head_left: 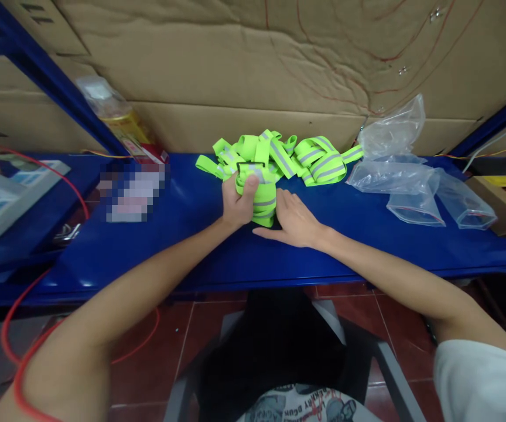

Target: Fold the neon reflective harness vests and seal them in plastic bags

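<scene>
Yellow-green reflective straps with silver stripes are gathered at the centre of the blue shelf. My left hand (238,202) is closed around a folded reflective strap (264,200), thumb on its near upper side. A dark buckle or slider (253,164) shows at the top of that bundle. My right hand (296,221) is on the bundle's right side, back of the hand up, thumb stretched out towards the left and apart from the fingers. Its fingertips are partly hidden and seem to touch the strap's edge. Behind both hands lies a loose heap of straps (281,153).
Clear plastic bags (411,181) lie on the right of the blue shelf (183,258), by an open cardboard box (501,202). A bottle (119,117) stands back left, near a white tray (11,199). A red hose (9,328) hangs at left. Cardboard (218,64) lines the back.
</scene>
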`<move>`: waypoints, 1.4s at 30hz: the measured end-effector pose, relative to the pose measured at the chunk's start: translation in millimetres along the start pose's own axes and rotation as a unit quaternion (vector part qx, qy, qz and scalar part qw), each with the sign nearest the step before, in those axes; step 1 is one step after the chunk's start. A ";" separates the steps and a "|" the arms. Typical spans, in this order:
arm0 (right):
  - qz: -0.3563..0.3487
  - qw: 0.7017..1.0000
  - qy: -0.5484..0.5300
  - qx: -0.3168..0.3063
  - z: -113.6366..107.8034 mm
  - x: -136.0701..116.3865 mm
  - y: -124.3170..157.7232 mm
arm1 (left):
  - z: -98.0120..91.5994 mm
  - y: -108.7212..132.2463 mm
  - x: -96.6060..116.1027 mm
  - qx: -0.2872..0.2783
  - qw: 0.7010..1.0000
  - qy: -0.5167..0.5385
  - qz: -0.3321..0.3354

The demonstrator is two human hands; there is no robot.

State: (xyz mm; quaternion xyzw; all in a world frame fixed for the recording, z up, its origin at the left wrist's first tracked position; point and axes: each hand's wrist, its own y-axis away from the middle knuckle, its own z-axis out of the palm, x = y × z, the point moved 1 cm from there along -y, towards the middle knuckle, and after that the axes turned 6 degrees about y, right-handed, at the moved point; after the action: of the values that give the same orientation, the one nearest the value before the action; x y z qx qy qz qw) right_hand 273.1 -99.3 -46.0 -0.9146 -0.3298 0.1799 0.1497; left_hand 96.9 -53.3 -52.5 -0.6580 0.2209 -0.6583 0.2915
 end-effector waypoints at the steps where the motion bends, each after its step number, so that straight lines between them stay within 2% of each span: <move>1: -0.009 1.000 0.003 -0.018 -8.4 2.7 0.1 | -3.9 -3.2 -0.6 -0.031 0.999 -0.020 0.021; 3: 0.006 1.000 -0.006 -0.029 -28.5 15.4 -0.9 | -9.1 -8.8 0.0 -0.053 0.997 -0.041 0.030; 4: 0.038 0.999 -0.006 -0.019 -39.2 25.7 -1.9 | -10.2 -11.0 1.0 -0.054 0.997 -0.046 0.026; 6: 0.140 0.988 0.029 0.057 -60.1 52.9 -3.6 | -10.5 -14.3 3.2 -0.058 0.997 -0.052 0.015; 8: 0.219 0.962 0.091 0.135 -77.7 84.4 -3.2 | -10.3 -16.3 4.3 -0.068 0.996 -0.055 0.004; 10: 0.278 0.934 0.152 0.163 -91.0 116.1 0.0 | -11.3 -17.2 4.0 -0.073 0.996 -0.054 -0.004; 12: 0.329 0.901 0.217 0.179 -101.2 144.4 5.6 | -13.3 -17.2 3.1 -0.078 0.996 -0.050 -0.008; 15: 0.370 0.861 0.267 0.227 -110.8 176.0 14.6 | -15.7 -16.2 2.5 -0.092 0.995 -0.045 -0.005; 16: 0.380 0.854 0.271 0.229 -112.0 183.3 16.9 | -16.0 -15.8 2.7 -0.094 0.995 -0.045 -0.004; 18: 0.398 0.858 0.268 0.184 -110.7 193.2 20.1 | -15.7 -15.3 3.6 -0.093 0.994 -0.047 -0.002; 21: 0.423 0.868 0.249 0.079 -104.8 196.7 23.0 | -14.6 -15.5 5.1 -0.092 0.994 -0.052 -0.007; 23: 0.423 0.872 0.238 0.061 -103.1 193.0 23.4 | -14.1 -16.0 5.9 -0.092 0.994 -0.052 -0.012; 25: 0.402 0.877 0.230 0.128 -105.5 185.2 21.4 | -14.0 -16.4 6.3 -0.089 0.994 -0.055 -0.013; 28: 0.290 0.907 0.157 0.261 -109.6 165.6 11.8 | -14.3 -16.9 6.6 -0.078 0.995 -0.067 -0.011; 29: 0.250 0.922 0.101 0.276 -108.6 157.7 6.9 | -14.3 -17.1 6.7 -0.077 0.995 -0.070 -0.011; 31: 0.215 0.930 -0.013 0.296 -102.6 141.5 -3.1 | -14.6 -17.8 7.1 -0.080 0.994 -0.070 -0.011; 36: 0.199 0.917 -0.222 0.265 -76.8 113.6 -17.7 | -16.4 -21.1 7.5 -0.090 0.994 -0.065 -0.013; 40: 0.231 0.892 -0.345 0.180 -60.1 113.5 -17.1 | -17.4 -23.2 6.0 -0.093 0.993 -0.065 -0.018; 42: 0.269 0.881 -0.363 0.139 -52.7 116.8 -15.2 | -17.7 -23.7 5.3 -0.093 0.994 -0.062 -0.022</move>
State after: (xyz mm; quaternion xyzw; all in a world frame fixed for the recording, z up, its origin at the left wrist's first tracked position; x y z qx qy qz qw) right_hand 371.1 -19.6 -20.0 -0.8086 -0.0736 0.5765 0.0912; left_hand 77.2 -41.2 -33.3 -0.7263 0.2477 -0.5995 0.2275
